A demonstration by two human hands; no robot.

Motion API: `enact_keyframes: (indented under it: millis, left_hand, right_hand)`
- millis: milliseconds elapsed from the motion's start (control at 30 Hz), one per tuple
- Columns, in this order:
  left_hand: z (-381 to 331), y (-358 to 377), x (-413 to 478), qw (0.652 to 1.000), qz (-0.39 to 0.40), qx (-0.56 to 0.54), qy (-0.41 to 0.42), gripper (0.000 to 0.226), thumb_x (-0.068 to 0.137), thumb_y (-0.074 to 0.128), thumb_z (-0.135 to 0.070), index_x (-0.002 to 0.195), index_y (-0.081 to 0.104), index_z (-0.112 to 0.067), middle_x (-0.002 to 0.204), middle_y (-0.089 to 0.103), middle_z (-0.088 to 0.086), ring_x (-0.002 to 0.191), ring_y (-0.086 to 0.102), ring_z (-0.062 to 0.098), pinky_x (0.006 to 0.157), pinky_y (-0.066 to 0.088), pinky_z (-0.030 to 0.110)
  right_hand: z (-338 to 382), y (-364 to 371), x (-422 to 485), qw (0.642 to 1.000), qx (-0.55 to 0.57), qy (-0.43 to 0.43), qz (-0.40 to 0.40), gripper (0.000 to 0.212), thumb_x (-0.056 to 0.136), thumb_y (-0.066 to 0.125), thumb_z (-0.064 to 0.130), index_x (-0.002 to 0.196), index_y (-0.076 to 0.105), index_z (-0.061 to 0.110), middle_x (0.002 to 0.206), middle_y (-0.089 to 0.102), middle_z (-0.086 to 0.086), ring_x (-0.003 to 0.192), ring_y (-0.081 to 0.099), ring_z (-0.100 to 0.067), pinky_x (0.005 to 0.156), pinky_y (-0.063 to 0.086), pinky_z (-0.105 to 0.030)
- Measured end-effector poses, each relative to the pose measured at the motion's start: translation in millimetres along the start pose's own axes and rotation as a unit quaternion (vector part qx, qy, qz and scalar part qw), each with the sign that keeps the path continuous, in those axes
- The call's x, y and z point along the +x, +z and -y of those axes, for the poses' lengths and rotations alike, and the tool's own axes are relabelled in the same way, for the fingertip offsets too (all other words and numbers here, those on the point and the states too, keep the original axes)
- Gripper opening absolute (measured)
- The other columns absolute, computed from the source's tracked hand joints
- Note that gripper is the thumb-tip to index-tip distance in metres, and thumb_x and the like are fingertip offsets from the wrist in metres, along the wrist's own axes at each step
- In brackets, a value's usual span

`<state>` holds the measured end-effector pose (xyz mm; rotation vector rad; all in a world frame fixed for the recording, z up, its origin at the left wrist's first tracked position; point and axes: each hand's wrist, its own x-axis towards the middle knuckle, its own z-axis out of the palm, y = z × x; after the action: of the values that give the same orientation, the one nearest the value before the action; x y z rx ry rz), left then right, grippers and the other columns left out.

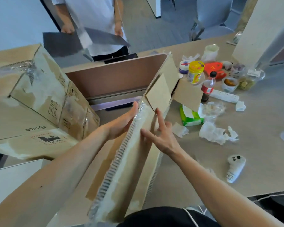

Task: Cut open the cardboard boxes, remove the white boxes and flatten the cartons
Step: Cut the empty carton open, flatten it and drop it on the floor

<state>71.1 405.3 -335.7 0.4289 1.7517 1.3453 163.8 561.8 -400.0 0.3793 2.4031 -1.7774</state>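
Both hands are open, fingers straight. On the counter (261, 128), a taped cardboard box (31, 99) sits left. Beside it, the flattened carton (131, 177) stands on edge; my left hand (123, 122) presses its left face, my right hand (161, 136) its right. A white controller (235, 167) lies right.

Two cardboard cartons in here: a squashed carton (131, 161) and a bulky carton (33, 99). Two people, so four hands, the worker's left hand (123, 122) and right hand (162, 136) among them. Two grey sheets (62, 45) across the way. On the table (261, 128): one cola bottle (207, 88), one yellow-lidded jar (195, 72), one green tissue pack (191, 117), one white controller (234, 167), one power strip (224, 96), several crumpled tissues (215, 133). At least one chair (211, 18) behind.
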Motion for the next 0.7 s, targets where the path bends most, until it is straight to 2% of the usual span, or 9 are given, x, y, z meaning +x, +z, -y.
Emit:
enact_keyframes:
  millis: [33,100,133,200,333,467,533,633,700]
  left_hand:
    - [-5,-1,-1,1.000,0.016,-0.020,0.005,0.075,0.089,0.024,-0.073,0.146,0.044,-0.028,0.137,0.062,-0.001,0.128,0.058,0.020,0.104,0.047,0.037]
    - [-16,-3,-4,0.999,0.025,-0.022,-0.012,0.053,0.098,0.031,-0.053,0.137,0.050,-0.022,0.123,0.070,-0.004,0.115,0.066,0.016,0.092,0.052,0.029]
    - [-20,-4,-3,0.999,0.023,0.002,-0.032,0.038,0.101,0.040,-0.039,0.133,0.052,-0.023,0.115,0.073,-0.008,0.108,0.069,0.011,0.086,0.054,0.025]
    - [-23,-10,1,0.996,0.016,0.063,-0.058,0.029,0.100,0.054,-0.020,0.128,0.055,-0.027,0.108,0.074,-0.015,0.101,0.070,0.005,0.080,0.055,0.021]
    - [-31,-18,6,0.973,0.018,0.217,-0.084,0.036,0.096,0.063,-0.036,0.132,0.058,-0.033,0.119,0.070,-0.016,0.109,0.067,0.007,0.097,0.050,0.031]
    - [-38,-20,9,0.962,0.009,0.265,-0.068,0.027,0.097,0.064,-0.032,0.124,0.062,-0.030,0.109,0.073,-0.014,0.100,0.070,0.008,0.091,0.052,0.027]
    - [-41,-25,8,0.964,-0.009,0.261,-0.043,0.019,0.096,0.066,-0.028,0.115,0.064,-0.025,0.101,0.075,-0.009,0.094,0.071,0.012,0.083,0.054,0.025]
    - [-44,-39,0,0.971,-0.035,0.235,-0.009,0.026,0.094,0.068,-0.029,0.105,0.063,-0.005,0.093,0.070,0.012,0.086,0.069,0.026,0.080,0.056,0.030]
    - [-40,-48,-8,0.982,-0.048,0.182,0.026,0.028,0.091,0.071,-0.030,0.087,0.058,-0.006,0.076,0.055,0.015,0.071,0.056,0.028,0.073,0.050,0.029]
  right_hand:
    - [1,2,0,1.000,-0.005,-0.004,-0.004,0.101,0.073,0.068,0.069,0.149,0.003,0.055,0.148,0.019,-0.001,0.135,0.032,-0.023,0.112,0.026,-0.032]
    - [1,4,2,1.000,-0.013,-0.020,-0.011,0.100,0.073,0.068,0.068,0.149,0.005,0.055,0.159,0.000,0.004,0.147,0.016,-0.021,0.115,0.020,-0.032]
    - [1,6,3,0.999,-0.017,-0.026,-0.008,0.099,0.075,0.068,0.066,0.150,0.005,0.055,0.160,-0.006,0.006,0.149,0.010,-0.016,0.113,0.017,-0.027]
    - [0,8,5,0.999,-0.020,-0.033,-0.001,0.096,0.079,0.067,0.064,0.150,0.004,0.054,0.161,-0.010,0.008,0.149,0.003,-0.008,0.108,0.014,-0.021]
    - [-6,10,8,0.998,-0.028,-0.052,-0.011,0.096,0.081,0.067,0.062,0.151,0.002,0.051,0.163,-0.008,0.007,0.150,0.000,-0.006,0.110,0.012,-0.020]
    - [-10,8,8,0.997,-0.030,-0.063,-0.015,0.097,0.081,0.068,0.060,0.151,0.002,0.051,0.163,-0.005,0.008,0.150,0.002,-0.006,0.112,0.014,-0.022]
    - [-17,5,7,0.997,-0.002,-0.062,-0.043,0.098,0.077,0.071,0.062,0.151,0.008,0.051,0.162,0.006,0.006,0.148,0.012,-0.008,0.118,0.020,-0.029]
    - [-44,-7,5,0.987,0.091,0.045,-0.123,0.116,0.058,0.068,0.083,0.153,0.018,0.039,0.157,0.024,0.000,0.141,0.032,-0.018,0.116,0.033,-0.045]
    - [-70,-17,4,0.972,0.132,0.150,-0.123,0.130,0.045,0.063,0.091,0.153,0.023,0.031,0.157,0.030,-0.003,0.141,0.034,-0.022,0.115,0.033,-0.047]
